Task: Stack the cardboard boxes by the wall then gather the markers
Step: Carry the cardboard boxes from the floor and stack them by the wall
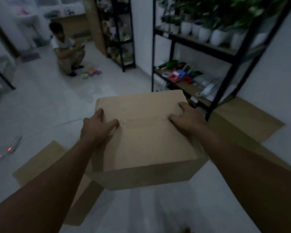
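three cardboard boxes show, none stacked yet afaict. carried box (146, 132) is up off the floor, mid-frame, between both hands: left hand (97, 128) curled over its left top edge, right hand (188, 118) w/ fingers spread, clamped on the right top edge. second box (245, 118) sits by the wall near the shelf rack (232, 61); third box (40, 162) on the floor, lower left. markers (92, 73) lie ungathered beside a crouching person (67, 49). most of the job's left.

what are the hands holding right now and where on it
Both hold one closed cardboard box by its top side edges: the left hand at the left edge, the right hand at the right edge, thumbs on top near the taped seam.
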